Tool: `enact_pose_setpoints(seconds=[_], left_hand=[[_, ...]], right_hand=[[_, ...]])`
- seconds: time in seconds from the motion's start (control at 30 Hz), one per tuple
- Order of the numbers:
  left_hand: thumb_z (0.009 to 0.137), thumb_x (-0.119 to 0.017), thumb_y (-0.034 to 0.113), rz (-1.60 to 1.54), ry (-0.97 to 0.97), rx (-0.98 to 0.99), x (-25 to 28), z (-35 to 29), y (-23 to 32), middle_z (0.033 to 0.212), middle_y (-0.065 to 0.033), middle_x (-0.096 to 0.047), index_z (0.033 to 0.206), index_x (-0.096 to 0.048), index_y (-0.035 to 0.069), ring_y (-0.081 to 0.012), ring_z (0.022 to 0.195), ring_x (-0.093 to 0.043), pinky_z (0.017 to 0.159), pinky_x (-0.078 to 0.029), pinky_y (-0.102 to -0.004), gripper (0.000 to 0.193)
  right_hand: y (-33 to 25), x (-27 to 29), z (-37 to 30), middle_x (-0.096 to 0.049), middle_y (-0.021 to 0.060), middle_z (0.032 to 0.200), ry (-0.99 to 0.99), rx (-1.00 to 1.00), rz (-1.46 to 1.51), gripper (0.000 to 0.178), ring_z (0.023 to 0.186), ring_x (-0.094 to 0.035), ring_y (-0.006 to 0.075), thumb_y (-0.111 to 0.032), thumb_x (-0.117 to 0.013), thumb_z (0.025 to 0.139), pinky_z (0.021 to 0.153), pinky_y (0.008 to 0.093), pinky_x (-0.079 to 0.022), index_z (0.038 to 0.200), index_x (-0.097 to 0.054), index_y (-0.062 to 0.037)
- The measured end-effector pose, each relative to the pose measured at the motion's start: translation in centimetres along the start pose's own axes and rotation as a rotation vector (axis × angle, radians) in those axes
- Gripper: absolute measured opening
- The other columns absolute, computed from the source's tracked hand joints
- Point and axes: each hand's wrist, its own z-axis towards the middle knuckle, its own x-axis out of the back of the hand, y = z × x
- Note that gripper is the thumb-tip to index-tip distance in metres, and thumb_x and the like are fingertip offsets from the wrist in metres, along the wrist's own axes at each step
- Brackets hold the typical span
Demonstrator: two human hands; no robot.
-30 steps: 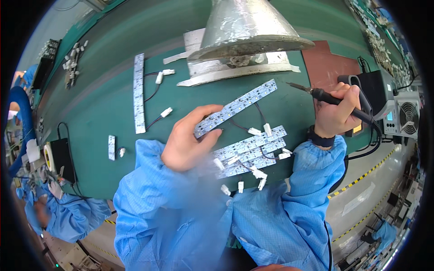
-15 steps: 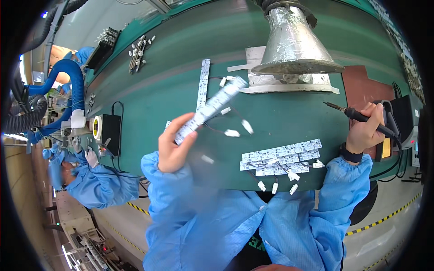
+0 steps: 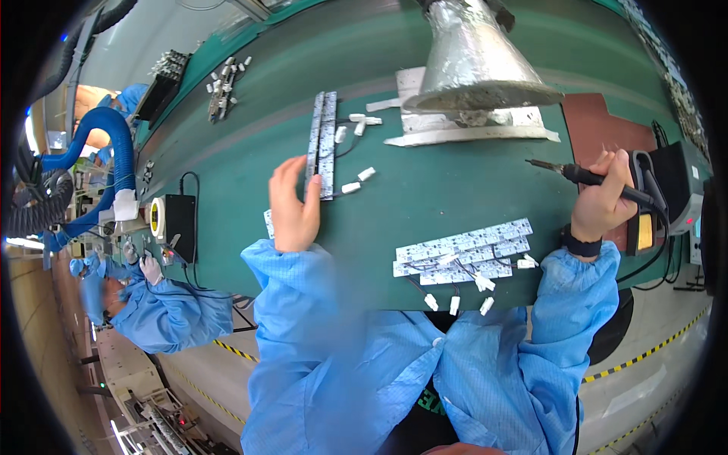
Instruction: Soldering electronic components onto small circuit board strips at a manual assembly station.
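Note:
My left hand (image 3: 294, 208) is at the lower part of a narrow white circuit board strip (image 3: 315, 125), with fingers and thumb on either side of it. The strip lies along a second strip (image 3: 327, 144) on the green bench. Thin wires with white connectors (image 3: 351, 188) extend from them to the right. My right hand (image 3: 599, 205) grips a soldering iron (image 3: 580, 175), its tip pointing left above the bench. Nearer me, a small stack of similar strips (image 3: 462, 246) lies with white connectors (image 3: 455, 305) along the bench's front edge.
A foil-covered extraction hood (image 3: 481, 64) hangs over a white board (image 3: 470, 135). The soldering station (image 3: 675, 189) and sponge (image 3: 645, 240) are at the right, by a reddish-brown mat (image 3: 599, 125). A black device (image 3: 180, 226) is at the left; a co-worker (image 3: 163, 315) works beyond.
My left hand has brought the strip from the air down beside the other strip on the bench. My right hand still holds the soldering iron. The view has shifted slightly.

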Motion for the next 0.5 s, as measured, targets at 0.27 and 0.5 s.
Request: enact_pose_setpoints(seconds=[0.27, 0.5], left_hand=[[0.079, -0.078, 0.008, -0.319, -0.538, -0.223, 0.5, -3.0, 9.9, 0.101, -0.0134, -0.061, 0.116, -0.065, 0.001, -0.0269, 0.092, -0.06, 0.082, -0.049, -0.0343, 0.04], [0.079, -0.08, 0.011, -0.52, -0.913, 0.071, 0.3, -1.4, 11.0, 0.088, -0.006, -0.058, 0.107, -0.071, 0.0, -0.0161, 0.077, -0.05, 0.071, -0.043, -0.0284, 0.032]], right_hand=[[0.3, -0.3, 0.2, -0.052, 0.0051, 0.063, -0.026, 0.079, 0.003, 0.039, 0.054, -0.047, 0.012, -0.012, -0.052, 0.1, 0.05, 0.0268, -0.037, 0.063, -0.052, 0.0015], [-0.4, -0.3, 0.4, -0.048, 0.0052, 0.059, 0.003, 0.058, -0.034, 0.041, 0.048, -0.04, 0.0109, -0.014, -0.05, 0.1, 0.044, 0.0253, -0.03, 0.061, -0.048, -0.0003]])
